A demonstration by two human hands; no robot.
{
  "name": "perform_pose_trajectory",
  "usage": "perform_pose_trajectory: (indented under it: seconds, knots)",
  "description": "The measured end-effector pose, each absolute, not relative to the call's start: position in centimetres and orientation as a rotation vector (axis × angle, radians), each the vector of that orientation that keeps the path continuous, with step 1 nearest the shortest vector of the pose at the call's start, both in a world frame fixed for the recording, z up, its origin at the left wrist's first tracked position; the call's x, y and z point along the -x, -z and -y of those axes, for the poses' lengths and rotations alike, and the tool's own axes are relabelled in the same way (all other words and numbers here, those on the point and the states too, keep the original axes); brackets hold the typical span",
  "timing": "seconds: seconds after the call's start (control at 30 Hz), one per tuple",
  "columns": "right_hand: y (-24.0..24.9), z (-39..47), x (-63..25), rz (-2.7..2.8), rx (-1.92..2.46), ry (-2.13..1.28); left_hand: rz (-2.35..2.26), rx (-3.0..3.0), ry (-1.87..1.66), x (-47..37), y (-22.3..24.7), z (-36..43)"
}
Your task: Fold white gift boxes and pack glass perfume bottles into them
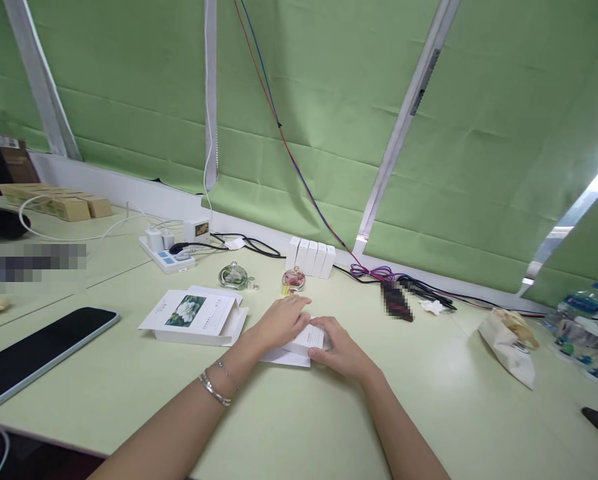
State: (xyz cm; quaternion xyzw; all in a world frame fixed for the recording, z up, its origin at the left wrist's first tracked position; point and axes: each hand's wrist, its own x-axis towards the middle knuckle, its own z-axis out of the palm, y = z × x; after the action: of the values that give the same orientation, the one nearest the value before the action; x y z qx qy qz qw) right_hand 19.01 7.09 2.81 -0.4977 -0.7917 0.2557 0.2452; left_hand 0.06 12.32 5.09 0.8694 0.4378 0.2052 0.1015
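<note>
A small white box (306, 339) lies on the table in front of me. My left hand (282, 322) rests across its left and top side, fingers bent over it. At the box's right end is my right hand (339, 348), its thumb and fingers gripping that end. Just beyond my left hand stands a round bottle with a pink picture (294, 278), a small gold cap (285, 291) beside it. A green round bottle (233, 275) stands further left. An open white box with a flower picture (191, 316) lies left of my left hand.
Several small white boxes (311, 257) stand by the wall. A power strip (167, 259) and cables lie at the back. A large phone (41, 353) is at the left; a paper bag (506, 343) and a water bottle (586, 301) are at the right.
</note>
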Motion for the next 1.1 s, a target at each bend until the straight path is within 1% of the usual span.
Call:
perform_pose_trajectory:
  seconds: [0.17,0.27,0.37,0.53,0.7,0.8,0.93,1.1]
  knots:
    - [-2.9,-6.9,-18.7,2.267,1.382,-0.772,-1.322,-2.51,-0.207,0.2,-3.3,-12.4]
    - [-2.8,-6.9,-18.7,2.318,1.444,-0.795,-1.349,-2.49,-0.093,0.3,-2.6,-12.6]
    - [-2.8,-7.0,-18.7,2.308,1.452,-0.81,-1.341,-2.488,-0.057,0.3,-2.6,-12.8]
    - [-2.6,-7.4,-19.3,2.205,1.527,-0.844,-1.353,-2.492,-0.102,0.7,-2.8,-13.3]
    - [-2.6,-7.4,-19.3,2.256,1.55,-0.821,-1.436,-2.464,-0.157,0.2,-2.2,-13.1]
    - [-2.7,-7.3,-19.2,2.262,1.565,-0.816,-1.546,-2.423,-0.28,0.1,-2.8,-12.9]
    - [-3.0,-7.4,-19.4,2.261,1.579,-0.844,-1.749,-2.282,-0.51,1.1,-5.0,-13.4]
    - [-3.3,-7.4,-19.5,2.256,1.582,-0.874,-1.807,-2.151,-0.697,2.3,-6.5,-14.4]
